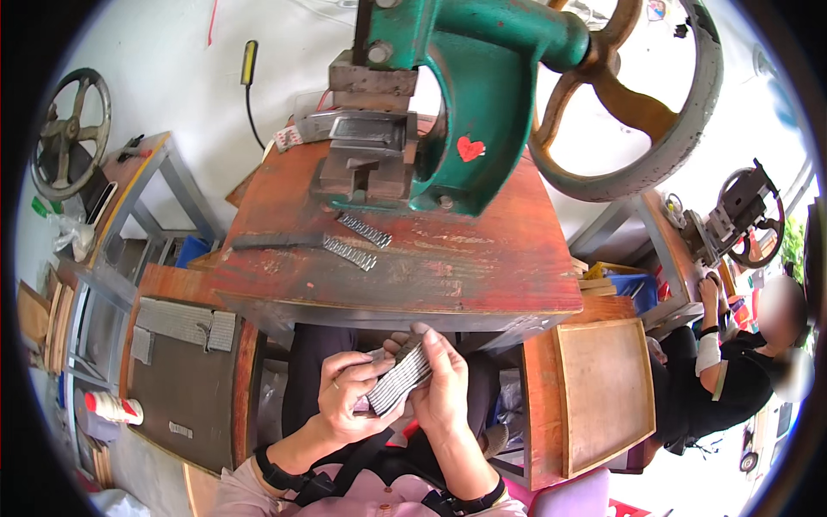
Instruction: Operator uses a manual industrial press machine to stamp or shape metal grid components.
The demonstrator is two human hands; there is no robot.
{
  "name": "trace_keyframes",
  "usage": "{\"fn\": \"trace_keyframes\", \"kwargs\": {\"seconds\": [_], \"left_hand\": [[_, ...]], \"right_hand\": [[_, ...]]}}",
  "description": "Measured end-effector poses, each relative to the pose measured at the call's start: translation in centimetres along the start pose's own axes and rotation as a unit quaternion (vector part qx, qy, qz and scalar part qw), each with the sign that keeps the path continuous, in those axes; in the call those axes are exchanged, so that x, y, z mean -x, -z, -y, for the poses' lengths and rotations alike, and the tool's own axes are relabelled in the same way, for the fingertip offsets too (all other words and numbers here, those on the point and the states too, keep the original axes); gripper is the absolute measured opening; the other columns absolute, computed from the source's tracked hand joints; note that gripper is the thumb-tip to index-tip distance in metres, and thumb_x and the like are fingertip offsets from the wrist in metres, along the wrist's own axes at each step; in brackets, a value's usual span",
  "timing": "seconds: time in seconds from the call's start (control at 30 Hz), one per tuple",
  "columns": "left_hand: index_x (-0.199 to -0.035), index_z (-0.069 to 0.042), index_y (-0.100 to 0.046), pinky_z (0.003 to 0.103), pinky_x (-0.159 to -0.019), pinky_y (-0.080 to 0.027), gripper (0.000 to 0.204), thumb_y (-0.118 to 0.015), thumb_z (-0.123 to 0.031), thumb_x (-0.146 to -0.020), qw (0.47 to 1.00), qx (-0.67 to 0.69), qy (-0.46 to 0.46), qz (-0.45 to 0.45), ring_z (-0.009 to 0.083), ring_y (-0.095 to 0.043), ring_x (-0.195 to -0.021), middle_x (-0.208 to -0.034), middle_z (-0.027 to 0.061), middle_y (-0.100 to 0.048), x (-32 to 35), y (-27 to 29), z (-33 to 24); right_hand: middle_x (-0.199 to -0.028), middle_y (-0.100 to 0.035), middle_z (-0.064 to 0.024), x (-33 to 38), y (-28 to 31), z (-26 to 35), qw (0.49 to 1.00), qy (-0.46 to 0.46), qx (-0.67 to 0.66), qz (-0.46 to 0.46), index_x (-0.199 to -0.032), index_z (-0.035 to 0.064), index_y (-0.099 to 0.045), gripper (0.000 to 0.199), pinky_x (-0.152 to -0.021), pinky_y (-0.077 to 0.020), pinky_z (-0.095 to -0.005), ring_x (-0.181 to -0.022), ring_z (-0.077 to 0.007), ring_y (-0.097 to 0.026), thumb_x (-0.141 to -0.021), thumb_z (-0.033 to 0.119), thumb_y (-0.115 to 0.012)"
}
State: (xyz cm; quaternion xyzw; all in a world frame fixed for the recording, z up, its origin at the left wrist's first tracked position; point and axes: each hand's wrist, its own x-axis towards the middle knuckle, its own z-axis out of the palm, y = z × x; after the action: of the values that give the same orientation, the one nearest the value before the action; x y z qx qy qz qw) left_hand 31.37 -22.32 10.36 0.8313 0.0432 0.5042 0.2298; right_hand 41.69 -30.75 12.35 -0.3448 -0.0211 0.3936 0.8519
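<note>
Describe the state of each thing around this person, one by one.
Left grip: closed on the grey ribbed bundle
Right grip: closed on the same bundle
Grey ribbed bundle: held tilted, off the table
Two metal strips: lying on the table
Long dark tool: lying on the table
Green press: standing on the table
Red heart: stuck to the press
Wooden tray: open-topped

No words reading clearly from where I'm standing, a red heart sticking to the green press, a white label lying too small for reading on the dark board, red markings showing on a white container
</note>
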Motion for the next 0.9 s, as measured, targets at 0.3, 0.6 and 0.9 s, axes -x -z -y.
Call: {"fn": "trace_keyframes", "kwargs": {"seconds": [0.3, 0.6, 0.9], "left_hand": [[-0.125, 0.007, -0.029, 0.042, -0.079, -0.048, 0.072, -0.074, 0.0, -0.07, 0.987, 0.096, 0.117, 0.057, 0.0348, -0.057, -0.096, -0.105, 0.0247, -0.054, 0.9, 0.1, 0.5], [-0.121, 0.0, -0.047, 0.035, -0.065, -0.049, 0.043, -0.04, -0.03, -0.092, 0.401, 0.731, 0.553, -0.009, 0.0262, -0.062, -0.08, -0.1, 0.0163, -0.061, 2.1, 1.7, 2.5], [-0.121, -0.003, -0.048, 0.031, -0.049, -0.045, 0.033, -0.038, -0.026, -0.098, 0.402, 0.691, 0.6, -0.027, 0.0246, -0.06, -0.067, -0.087, 0.0136, -0.06, 1.5, 1.3, 1.8]], "right_hand": [[-0.099, -0.066, -0.0218, -1.0, -1.5, -0.1, 0.901, 0.127, 0.414, 0.025, -0.116, -0.011, -0.053, 0.042, -0.079, -0.0511, -0.0302, -0.089, -0.0229, -0.066, -0.086, 0.015, -0.065], [-0.083, -0.065, -0.0206, -5.8, -2.6, 4.8, 0.707, 0.26, 0.658, -0.009, -0.106, -0.0032, -0.06, 0.039, -0.075, -0.0486, -0.0413, -0.079, -0.0362, -0.063, -0.09, 0.033, -0.057], [-0.117, -0.052, -0.0227, -12.6, 2.7, 4.3, 0.465, 0.442, 0.763, -0.08, -0.11, -0.0019, -0.055, 0.038, -0.09, -0.0434, -0.0431, -0.109, -0.038, -0.05, -0.087, 0.028, -0.06]]}}
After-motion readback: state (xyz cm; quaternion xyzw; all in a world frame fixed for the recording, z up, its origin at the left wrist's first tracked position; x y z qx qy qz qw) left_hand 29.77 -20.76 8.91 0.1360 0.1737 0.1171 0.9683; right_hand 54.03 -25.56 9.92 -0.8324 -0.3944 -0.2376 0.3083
